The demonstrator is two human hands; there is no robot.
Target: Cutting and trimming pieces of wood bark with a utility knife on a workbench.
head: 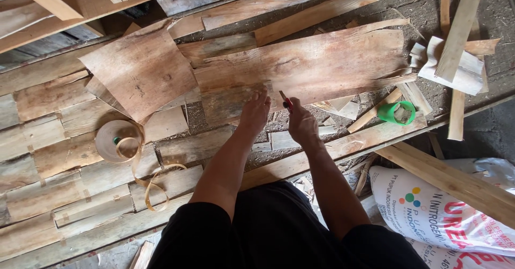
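A wide sheet of thin wood veneer (322, 65) lies across the work surface in front of me. My left hand (255, 113) rests flat on its near edge, fingers together and pointing away. Just to the right, my right hand (302, 125) is closed around a small red-handled cutter (286, 101), whose tip meets the veneer's near edge. A second, squarer veneer sheet (140, 71) lies tilted to the left, overlapping the first.
A roll of brown paper tape (115, 140) with a loose curling tail sits at the left on joined veneer strips (53, 178). A green tape core (398, 112) lies at right. Timber planks (332, 3), offcuts and a printed white sack (445, 210) surround the spot.
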